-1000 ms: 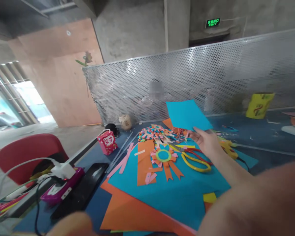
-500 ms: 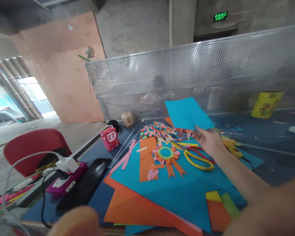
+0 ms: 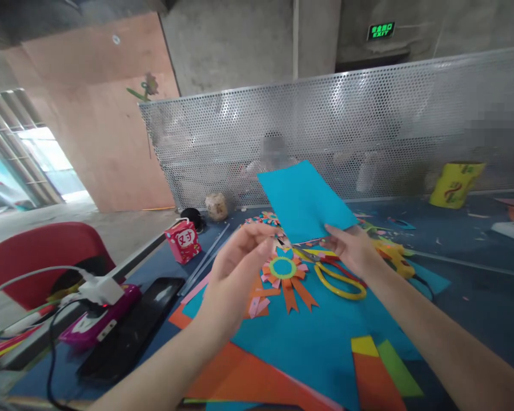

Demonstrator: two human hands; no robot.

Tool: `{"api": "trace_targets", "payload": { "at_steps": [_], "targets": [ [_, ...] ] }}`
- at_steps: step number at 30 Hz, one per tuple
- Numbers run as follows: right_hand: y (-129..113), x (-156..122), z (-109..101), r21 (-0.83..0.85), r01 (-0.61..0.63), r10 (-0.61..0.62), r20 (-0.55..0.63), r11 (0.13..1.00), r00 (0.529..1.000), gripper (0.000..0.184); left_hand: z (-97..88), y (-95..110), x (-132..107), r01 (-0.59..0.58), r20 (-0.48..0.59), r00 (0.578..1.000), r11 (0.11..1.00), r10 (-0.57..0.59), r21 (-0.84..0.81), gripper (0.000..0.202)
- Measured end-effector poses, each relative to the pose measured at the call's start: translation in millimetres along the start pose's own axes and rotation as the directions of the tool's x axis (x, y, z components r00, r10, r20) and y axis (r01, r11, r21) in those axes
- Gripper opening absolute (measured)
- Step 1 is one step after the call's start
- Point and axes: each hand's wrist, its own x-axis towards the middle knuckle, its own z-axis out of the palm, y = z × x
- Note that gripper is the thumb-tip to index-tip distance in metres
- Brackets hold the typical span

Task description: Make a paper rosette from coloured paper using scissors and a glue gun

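Note:
My right hand (image 3: 352, 249) pinches the lower right corner of a blue sheet of paper (image 3: 304, 200), held up and tilted above the table. Just left of that sheet is my left hand (image 3: 235, 268), thumb and fingers apart with nothing between them. Below the hands lies a paper rosette (image 3: 292, 281) with a blue centre, orange and pink petals and two orange tails. Beside it rest scissors (image 3: 350, 292) with yellow handles, near something red. Behind the hands, more rosettes (image 3: 265, 218) are partly hidden.
Larger blue paper (image 3: 300, 342) and orange paper (image 3: 248, 379) cover the table front. A yellow glue gun (image 3: 392, 256) lies right. At left are a phone (image 3: 131, 331), a purple power strip (image 3: 100, 319) and a red drink carton (image 3: 183, 241). A perforated metal screen (image 3: 223, 142) stands behind.
My left hand has come up from the bottom edge to beside the blue sheet. The sheet, in my right hand, has shifted left. The view has turned slightly.

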Motion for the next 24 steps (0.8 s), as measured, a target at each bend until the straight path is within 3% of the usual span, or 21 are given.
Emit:
{"api": "trace_targets", "payload": {
  "at_steps": [1,4,5,10,14,16,18,21,22,24],
  "targets": [
    [0.8,-2.5,2.9,-0.018,-0.030,0.030,0.037,0.999,0.999,0.028,-3.4,-11.0,7.7,0.015,-0.017,1.000,1.000,-0.015,0.016,0.025],
    [6.4,-11.3,11.5,-0.091,-0.117,0.129,0.133,0.989,0.983,0.032,-18.7,-46.8,28.4,0.315,0.026,0.948,0.947,-0.317,0.066,0.038],
    [8.5,-14.2,14.2,-0.113,-0.135,0.151,0.149,0.984,0.977,0.035,-23.7,-56.8,33.0,0.333,0.038,0.942,0.942,-0.334,0.041,0.042],
    [10.7,-19.8,18.9,-0.346,-0.159,0.241,0.209,0.925,0.948,0.045,-39.1,-82.7,42.7,0.121,0.177,0.977,0.993,-0.121,0.012,0.040],
    [1.5,-12.3,8.9,-0.609,0.011,0.134,0.192,0.793,0.972,0.025,-45.4,-92.2,48.5,0.173,0.096,0.980,0.985,-0.172,0.003,0.040],
    [-4.1,-8.9,3.2,-0.787,0.125,0.039,0.186,0.604,0.982,0.016,-47.9,-96.6,51.8,0.203,0.043,0.979,0.979,-0.201,-0.033,0.040],
    [-8.7,-8.0,-1.0,-0.943,0.190,0.013,0.201,0.274,0.980,0.008,-50.8,-100.3,55.2,0.217,0.011,0.976,0.974,-0.217,-0.062,0.040],
    [-11.2,-11.2,-5.8,-0.966,0.144,0.101,0.125,-0.215,0.987,0.011,-56.4,-105.6,60.0,0.193,-0.025,0.980,0.978,-0.195,-0.078,0.042],
    [-10.7,-12.9,-7.4,-0.937,0.116,0.155,0.067,-0.330,0.986,0.013,-58.6,-107.6,61.6,0.176,-0.031,0.984,0.982,-0.178,-0.074,0.042],
    [-8.5,-16.4,-10.6,-0.876,0.077,0.268,-0.061,-0.476,0.962,0.020,-62.5,-111.7,64.3,0.146,-0.037,0.988,0.988,-0.149,-0.055,0.042]
  ]
}}
